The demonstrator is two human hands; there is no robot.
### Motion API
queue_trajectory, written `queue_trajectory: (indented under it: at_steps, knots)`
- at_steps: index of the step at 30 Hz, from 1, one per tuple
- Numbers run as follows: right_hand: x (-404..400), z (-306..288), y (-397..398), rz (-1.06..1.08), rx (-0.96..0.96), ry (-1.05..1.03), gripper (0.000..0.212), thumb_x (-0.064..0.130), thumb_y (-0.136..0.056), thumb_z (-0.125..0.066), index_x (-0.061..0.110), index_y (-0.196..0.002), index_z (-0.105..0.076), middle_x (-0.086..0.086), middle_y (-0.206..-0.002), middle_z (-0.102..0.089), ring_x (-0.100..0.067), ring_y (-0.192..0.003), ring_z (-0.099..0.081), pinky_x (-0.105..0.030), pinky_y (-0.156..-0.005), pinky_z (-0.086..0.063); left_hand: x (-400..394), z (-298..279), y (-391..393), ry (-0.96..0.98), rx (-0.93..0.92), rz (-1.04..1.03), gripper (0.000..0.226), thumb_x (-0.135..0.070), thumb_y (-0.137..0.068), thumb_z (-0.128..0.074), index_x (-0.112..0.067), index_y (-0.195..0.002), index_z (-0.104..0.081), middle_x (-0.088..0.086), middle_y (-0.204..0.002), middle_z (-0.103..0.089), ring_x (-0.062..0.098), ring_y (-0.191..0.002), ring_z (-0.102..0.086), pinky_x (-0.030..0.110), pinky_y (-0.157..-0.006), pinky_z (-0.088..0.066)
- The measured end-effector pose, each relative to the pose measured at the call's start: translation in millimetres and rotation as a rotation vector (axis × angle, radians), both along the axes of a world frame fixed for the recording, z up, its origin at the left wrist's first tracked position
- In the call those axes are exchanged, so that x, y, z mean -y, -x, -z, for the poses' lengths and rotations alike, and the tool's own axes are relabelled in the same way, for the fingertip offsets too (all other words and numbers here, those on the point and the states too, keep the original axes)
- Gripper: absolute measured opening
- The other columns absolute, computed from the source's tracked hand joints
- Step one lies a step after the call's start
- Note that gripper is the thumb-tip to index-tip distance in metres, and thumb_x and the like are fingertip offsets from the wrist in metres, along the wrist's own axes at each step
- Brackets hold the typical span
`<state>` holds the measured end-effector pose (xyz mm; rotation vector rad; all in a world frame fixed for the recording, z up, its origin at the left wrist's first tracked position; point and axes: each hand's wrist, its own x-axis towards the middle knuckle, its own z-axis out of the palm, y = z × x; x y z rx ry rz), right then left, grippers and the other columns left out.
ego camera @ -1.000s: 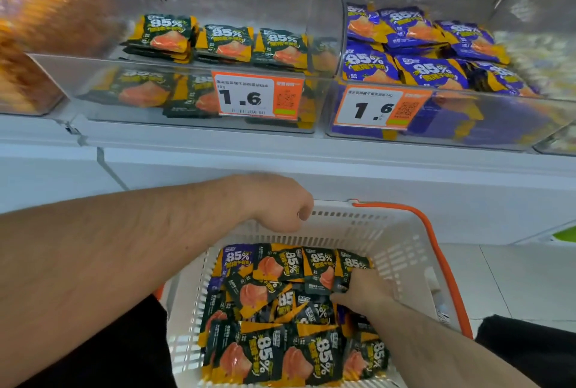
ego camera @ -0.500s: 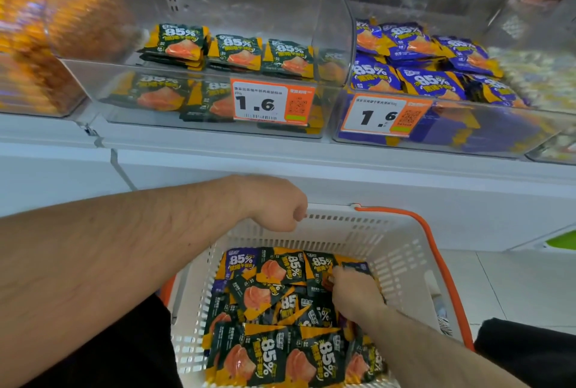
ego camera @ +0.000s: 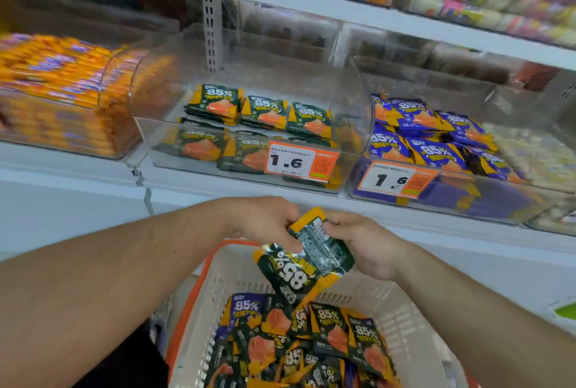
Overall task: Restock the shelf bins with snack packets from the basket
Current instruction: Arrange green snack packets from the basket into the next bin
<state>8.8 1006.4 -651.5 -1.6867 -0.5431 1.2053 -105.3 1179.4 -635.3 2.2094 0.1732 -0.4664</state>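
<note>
Two green packets point(ego camera: 304, 258) pinched between left hand point(ego camera: 268, 221) and right hand point(ego camera: 363, 244) above basket point(ego camera: 402, 319); next: lift into green bin point(ego camera: 249, 150).

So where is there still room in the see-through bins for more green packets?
The green-packet bin has bare floor behind its back row of green packets, up to the rear wall, and open air above them. Its front row is fuller, behind the price tag. The purple-packet bin beside it is piled up and crowded, and so is the basket.
</note>
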Motion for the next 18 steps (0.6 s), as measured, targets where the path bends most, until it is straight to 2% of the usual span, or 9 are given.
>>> queue_trajectory:
  at_steps: [2, 5, 7, 8, 10, 12, 14, 16, 18]
  knots:
    - [-3.1, -14.6, 4.6, 0.009, -0.106, -0.038, 0.027, 0.018, -0.099, -0.053, 0.011, -0.122, -0.064, -0.014, -0.116, -0.071, -0.031, -0.098, -0.070, -0.044, -0.077, -0.059, -9.5, -7.9, 5.5, 0.117, 0.049, -0.106, 0.015, -0.011, -0.090, -0.069, -0.011, -0.106, -0.069, 0.007, -0.116, -0.071, 0.025, -0.112, -0.064, 0.047, -0.102, -0.047]
    - [-3.9, -34.8, 13.4, -0.060, -0.167, -0.027, 0.030, 0.015, -0.091, -0.058, 0.016, -0.121, -0.064, -0.007, -0.114, -0.072, -0.025, -0.089, -0.071, -0.036, -0.056, -0.058, -21.6, -24.8, 16.4, 0.215, 0.152, -0.206, 0.019, -0.010, -0.090, -0.069, -0.003, -0.107, -0.069, 0.009, -0.113, -0.072, 0.028, -0.111, -0.065, 0.050, -0.102, -0.047]
    - [-5.7, -50.3, 19.1, -0.068, -0.171, -0.033, 0.034, 0.016, -0.082, -0.063, 0.016, -0.116, -0.066, -0.004, -0.112, -0.073, -0.023, -0.086, -0.070, -0.033, -0.050, -0.056, -26.1, -36.3, 23.5, 0.216, 0.228, -0.244, 0.011, -0.010, -0.089, -0.070, -0.006, -0.099, -0.071, 0.004, -0.108, -0.074, 0.024, -0.107, -0.067, 0.044, -0.098, -0.051]
    - [-9.1, -59.4, 21.2, -0.061, -0.170, -0.039, 0.038, 0.017, -0.078, -0.064, 0.014, -0.116, -0.067, -0.005, -0.112, -0.072, -0.024, -0.085, -0.068, -0.032, -0.047, -0.055, -27.7, -44.5, 27.8, 0.218, 0.281, -0.260, 0.006, -0.011, -0.089, -0.070, -0.008, -0.093, -0.072, -0.002, -0.101, -0.075, 0.016, -0.099, -0.069, 0.035, -0.092, -0.053]
    - [-13.8, -74.5, 23.0, -0.038, -0.166, -0.058, 0.042, 0.018, -0.074, -0.066, 0.010, -0.115, -0.068, -0.010, -0.113, -0.069, -0.024, -0.080, -0.062, -0.028, -0.043, -0.052, -24.9, -61.2, 32.7, 0.205, 0.435, -0.350, 0.017, -0.018, -0.092, -0.065, -0.006, -0.080, -0.067, -0.010, -0.072, -0.068, 0.004, -0.067, -0.062, 0.018, -0.069, -0.047]
    - [-20.3, -92.2, 27.4, -0.051, -0.125, -0.097, 0.039, 0.017, -0.072, -0.066, 0.010, -0.110, -0.071, -0.009, -0.109, -0.070, -0.020, -0.074, -0.063, -0.025, -0.038, -0.049, -27.7, -76.7, 35.3, 0.205, 0.672, -0.545, 0.032, -0.022, -0.097, -0.055, -0.004, -0.072, -0.063, -0.002, -0.060, -0.058, 0.004, -0.053, -0.051, 0.017, -0.056, -0.041]
    - [-26.9, -111.8, 34.2, -0.103, -0.075, -0.128, 0.031, 0.015, -0.072, -0.064, 0.013, -0.101, -0.074, -0.006, -0.104, -0.073, -0.016, -0.071, -0.065, -0.023, -0.035, -0.048, -38.5, -89.7, 36.6, 0.286, 0.872, -0.771, 0.036, -0.016, -0.101, -0.048, -0.003, -0.070, -0.061, 0.006, -0.058, -0.057, 0.003, -0.047, -0.052, 0.015, -0.050, -0.041]
    - [-35.1, -131.5, 38.7, -0.155, -0.017, -0.157, 0.024, 0.013, -0.074, -0.063, 0.013, -0.093, -0.077, -0.007, -0.100, -0.074, -0.015, -0.067, -0.066, -0.022, -0.034, -0.047, -60.0, -93.7, 36.4, 0.279, 0.951, -0.956, 0.035, -0.015, -0.100, -0.049, -0.006, -0.068, -0.060, 0.006, -0.056, -0.056, 0.007, -0.046, -0.050, 0.021, -0.050, -0.043]
    - [-46.4, -150.4, 38.2, -0.140, 0.077, -0.188, 0.019, 0.008, -0.081, -0.062, 0.010, -0.094, -0.075, -0.009, -0.095, -0.075, -0.016, -0.062, -0.067, -0.022, -0.035, -0.048, -82.9, -88.1, 35.8, 0.077, 0.919, -1.065, 0.035, -0.018, -0.096, -0.054, -0.012, -0.062, -0.059, 0.000, -0.055, -0.058, 0.014, -0.054, -0.052, 0.029, -0.058, -0.044]
